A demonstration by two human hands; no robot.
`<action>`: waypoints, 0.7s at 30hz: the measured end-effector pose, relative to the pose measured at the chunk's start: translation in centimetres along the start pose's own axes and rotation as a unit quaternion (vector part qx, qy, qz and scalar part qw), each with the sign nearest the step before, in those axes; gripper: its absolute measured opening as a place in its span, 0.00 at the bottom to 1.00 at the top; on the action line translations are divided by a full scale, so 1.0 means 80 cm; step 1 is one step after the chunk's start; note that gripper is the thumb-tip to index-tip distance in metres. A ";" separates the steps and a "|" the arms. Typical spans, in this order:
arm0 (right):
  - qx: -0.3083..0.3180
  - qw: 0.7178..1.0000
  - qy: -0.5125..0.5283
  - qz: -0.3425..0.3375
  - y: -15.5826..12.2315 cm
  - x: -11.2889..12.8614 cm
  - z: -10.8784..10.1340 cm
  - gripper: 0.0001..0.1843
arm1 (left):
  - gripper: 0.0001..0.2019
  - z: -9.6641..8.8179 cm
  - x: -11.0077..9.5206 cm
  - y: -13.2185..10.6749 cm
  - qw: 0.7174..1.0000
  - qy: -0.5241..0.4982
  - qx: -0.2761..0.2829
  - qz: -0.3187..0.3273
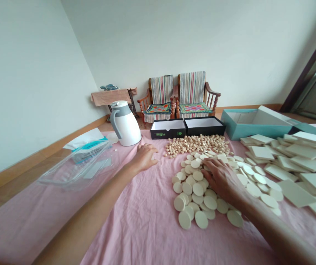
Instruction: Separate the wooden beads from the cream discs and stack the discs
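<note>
My right hand [221, 177] lies over a spread pile of pale round discs [198, 189], its fingers apart and touching the discs. Some discs under the palm and fingertips are hidden. To the left, my left hand [144, 157] is at the pink cloth [138, 221] with its fingers loosely bent and apart, holding nothing visible. Just beyond the discs is a heap of small round wooden beads or balls [198, 144]. A white and grey thermal jug [127, 127] stands behind my left hand.
Pale square tiles [293, 158] are heaped at right. Behind the small wooden pieces sit two black boxes [169, 134] and a teal box [257, 129]. A clear plastic tray [72, 176] and a plastic packet [91, 145] lie at left. Two wooden chairs [214, 96] stand by the wall.
</note>
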State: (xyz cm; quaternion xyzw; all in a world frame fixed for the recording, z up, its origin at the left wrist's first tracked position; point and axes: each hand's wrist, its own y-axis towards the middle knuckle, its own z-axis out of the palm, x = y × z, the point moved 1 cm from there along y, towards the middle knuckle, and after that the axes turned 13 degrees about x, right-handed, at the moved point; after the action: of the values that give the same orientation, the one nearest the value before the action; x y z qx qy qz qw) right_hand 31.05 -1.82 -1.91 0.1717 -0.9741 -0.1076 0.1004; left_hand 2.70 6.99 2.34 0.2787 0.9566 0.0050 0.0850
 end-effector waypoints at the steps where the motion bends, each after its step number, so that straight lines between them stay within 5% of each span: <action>1: 0.002 1.000 0.000 0.002 0.000 0.000 0.000 0.16 | 0.11 0.000 -0.013 0.003 0.999 -0.028 0.004 0.035; 5: 0.010 1.000 -0.002 0.011 0.000 0.001 -0.001 0.17 | 0.15 0.009 -0.077 0.017 0.977 -0.156 0.064 0.133; 10: 0.010 1.000 0.002 0.013 0.000 0.003 -0.004 0.16 | 0.16 0.026 -0.128 0.037 0.970 -0.150 0.037 0.186; 15: 0.010 1.000 0.004 0.019 0.000 0.004 -0.004 0.16 | 0.06 0.035 -0.137 0.049 0.978 -0.131 0.036 0.160; 21: 0.018 0.999 -0.004 0.026 -0.001 0.005 -0.003 0.16 | 0.12 0.009 -0.108 0.029 0.983 -0.131 -0.010 0.125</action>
State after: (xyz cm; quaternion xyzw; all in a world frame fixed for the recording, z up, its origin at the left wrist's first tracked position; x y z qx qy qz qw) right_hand 30.80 -2.07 -1.62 0.1478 -0.9804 -0.0881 0.0960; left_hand 11.22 4.34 3.13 0.3933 0.8947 -0.0112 0.2115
